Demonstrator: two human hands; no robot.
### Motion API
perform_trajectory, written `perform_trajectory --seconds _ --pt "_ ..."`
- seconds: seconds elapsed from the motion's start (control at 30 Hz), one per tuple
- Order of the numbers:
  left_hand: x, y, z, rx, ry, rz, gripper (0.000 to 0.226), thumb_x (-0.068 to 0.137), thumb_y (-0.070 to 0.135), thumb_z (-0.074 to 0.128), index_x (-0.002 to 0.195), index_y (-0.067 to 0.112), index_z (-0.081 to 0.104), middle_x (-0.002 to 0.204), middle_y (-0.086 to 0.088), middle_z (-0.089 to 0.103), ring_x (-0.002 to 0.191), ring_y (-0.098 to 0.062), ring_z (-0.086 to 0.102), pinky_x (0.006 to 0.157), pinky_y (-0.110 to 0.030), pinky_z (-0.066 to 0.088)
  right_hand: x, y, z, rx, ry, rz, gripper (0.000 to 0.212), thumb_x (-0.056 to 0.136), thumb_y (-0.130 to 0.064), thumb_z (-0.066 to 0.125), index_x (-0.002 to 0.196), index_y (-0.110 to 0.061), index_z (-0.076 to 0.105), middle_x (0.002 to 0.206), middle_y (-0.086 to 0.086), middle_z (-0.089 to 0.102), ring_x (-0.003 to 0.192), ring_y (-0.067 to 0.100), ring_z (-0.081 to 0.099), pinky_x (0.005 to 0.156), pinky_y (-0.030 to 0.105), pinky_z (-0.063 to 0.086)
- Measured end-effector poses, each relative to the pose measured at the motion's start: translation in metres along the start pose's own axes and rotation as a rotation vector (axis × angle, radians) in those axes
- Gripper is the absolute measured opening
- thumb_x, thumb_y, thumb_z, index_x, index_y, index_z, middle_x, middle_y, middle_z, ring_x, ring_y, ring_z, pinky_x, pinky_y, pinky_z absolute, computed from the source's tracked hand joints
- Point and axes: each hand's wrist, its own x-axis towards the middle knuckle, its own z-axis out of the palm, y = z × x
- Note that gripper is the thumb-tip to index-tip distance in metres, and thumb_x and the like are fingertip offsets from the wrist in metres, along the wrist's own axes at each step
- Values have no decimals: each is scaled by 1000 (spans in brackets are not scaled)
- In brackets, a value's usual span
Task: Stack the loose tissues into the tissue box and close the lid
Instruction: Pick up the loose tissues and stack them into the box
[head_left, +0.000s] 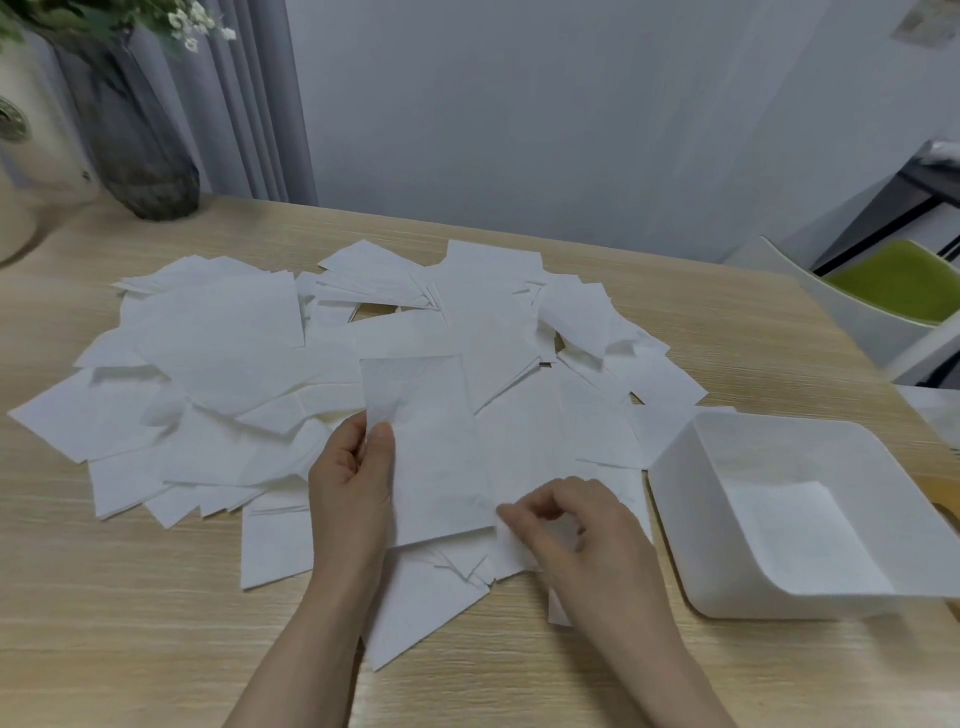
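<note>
White folded tissue (431, 452): your left hand (350, 488) is pinching its left edge while your right hand (576, 525), fingers curled, is pinching its near-right corner, left of the tissue box (675, 467).

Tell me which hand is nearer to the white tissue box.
Right. The right hand is just left of the tissue box; the left hand is farther left.

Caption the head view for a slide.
Both hands lift a white folded tissue beside the open white plastic box.

Soft even daylight, faint shadows, slight blur, bowed edges
</note>
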Motion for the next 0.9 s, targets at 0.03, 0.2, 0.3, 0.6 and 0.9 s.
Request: perform_trajectory --seconds 0.03,0.2,0.3,0.6,0.9 --pt "0 0 0 -1 8 4 18 100 13 52 97 19 69 80 14 72 76 -2 64 65 -17 50 4 3 -1 -14 39 -1 14 83 -48 61 82 -35 64 88 -24 60 94 -3 51 72 16 36" --pt "-2 3 -1 -21 42 9 19 100 12 52 95 19 69 75 17 70 70 3 62 60 -11 48 21 18 -7 -135 58 144 47 85 -44 64 127 -31 49 115 -18 49 112 5 45 89 28 43" --pt "-2 3 -1 -14 42 1 18 99 12 53 95 19 69 75 17 70 70 2 63 60 -12 48 26 21 -7 -139 4 236 63 80 -48 68 134 -29 43 115 -13 49 113 9 44 92 34 44" --pt "-1 3 0 8 26 1 21 99 10 52 90 20 69 72 15 69 67 1 61 59 -12 47 29 21 -3 150 -36 356 26 79 -31 72 104 -33 61 66 -13 47 65 7 49 70 34 46" --pt "-3 4 1 11 -4 -7 23 99 10 51 90 20 69 75 11 71 70 -3 63 63 -19 50 23 24 -14 307 239 318 13 91 -14 61 78 -16 62 52 -16 57 50 1 50 48 10 36"
